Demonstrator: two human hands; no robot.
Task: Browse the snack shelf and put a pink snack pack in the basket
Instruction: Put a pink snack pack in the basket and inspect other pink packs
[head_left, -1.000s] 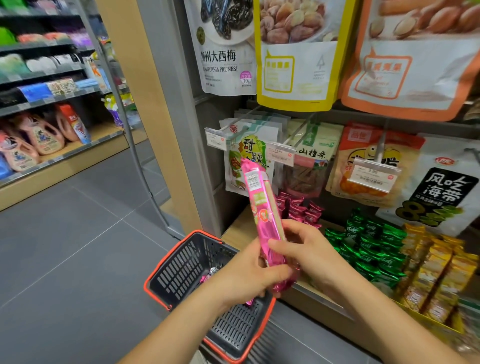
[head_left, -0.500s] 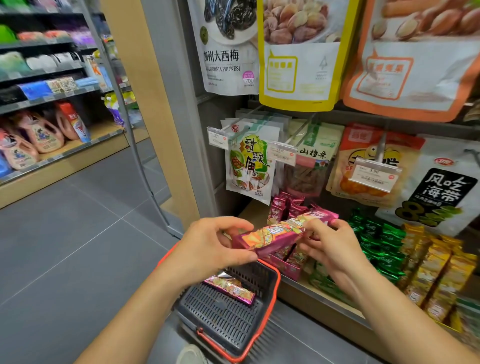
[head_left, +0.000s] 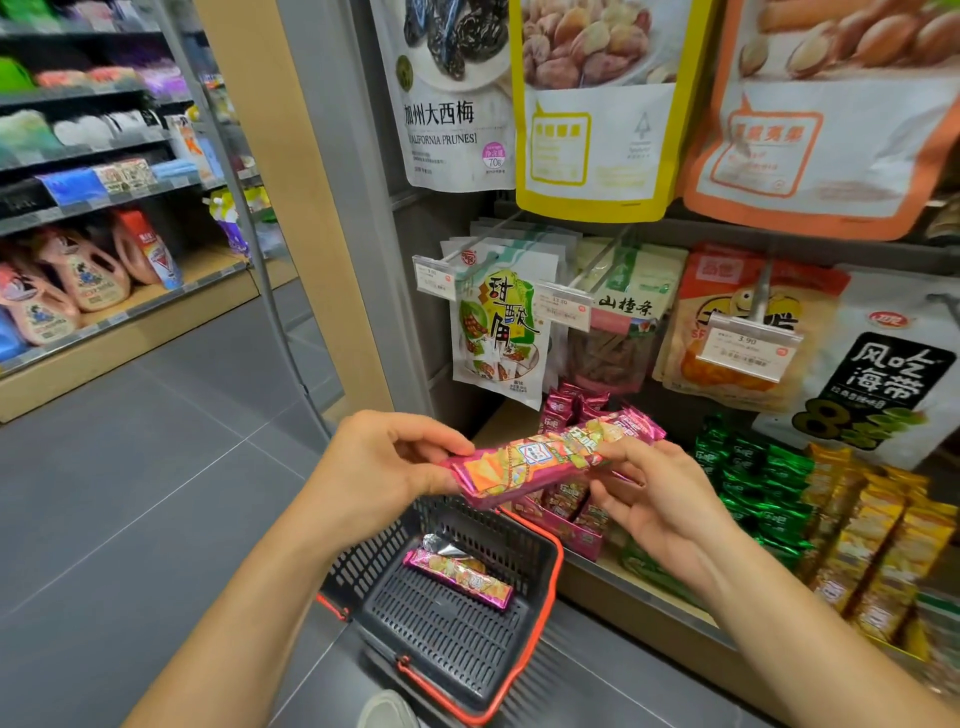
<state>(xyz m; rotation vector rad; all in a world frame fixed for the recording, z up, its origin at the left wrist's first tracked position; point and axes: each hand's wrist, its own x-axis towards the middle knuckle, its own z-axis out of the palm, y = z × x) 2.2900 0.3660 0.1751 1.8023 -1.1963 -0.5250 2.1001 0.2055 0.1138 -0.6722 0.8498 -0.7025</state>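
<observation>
The pink snack pack (head_left: 556, 457) is up in the air, lying nearly flat, w/ the basket (head_left: 557, 558) right below its left end. The left hand (head_left: 379, 467) pinches the left end btw thumb & fingers. The right hand (head_left: 660, 499) has its fingers closed on the right part, from the front and under.

The basket sits on the floor next to the bottom shelf (head_left: 644, 597). One more pink pack (head_left: 460, 574) lies inside it already.

What could go wrong, I think:
- The wrapper looks shiny, so it may slip if one hand lets go too soon.
- The right end is over the shelf, not the basket. Dropped from here it may hit the pink packs in the box (head_left: 571, 519) or the rim & bounce to the floor.
- Moving it more to the left first looks safer.
</observation>
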